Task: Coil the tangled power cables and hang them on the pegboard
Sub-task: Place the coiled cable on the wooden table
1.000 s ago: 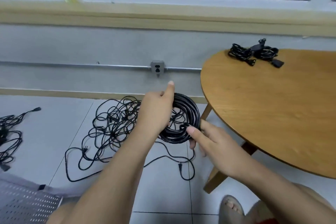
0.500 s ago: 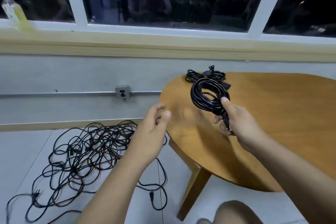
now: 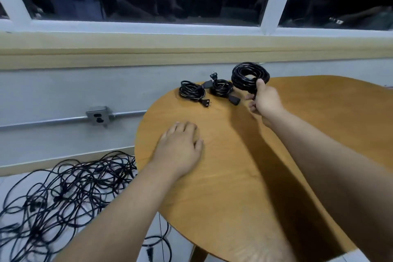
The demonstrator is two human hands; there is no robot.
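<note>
My right hand (image 3: pixel 264 100) grips a thick coil of black power cable (image 3: pixel 248 75) and holds it upright over the far part of the round wooden table (image 3: pixel 287 166). Two smaller coiled black cables lie on the table to its left, one (image 3: pixel 191 91) with a plug pointing right and one (image 3: pixel 221 88) with a plug sticking up. My left hand (image 3: pixel 180 149) rests flat on the table near its left edge, holding nothing. A big tangle of black cables (image 3: pixel 63 198) lies on the floor at the lower left. No pegboard is in view.
A grey wall runs behind the table with a metal outlet box (image 3: pixel 97 115) on a conduit pipe. Above it is a wooden sill and a dark window. One more cable end (image 3: pixel 153 247) lies on the white floor tiles under the table's edge.
My right hand has carried the thick coil from the floor tangle up and over the table, beside the two small coils. My left hand let go of it and now lies on the tabletop.
</note>
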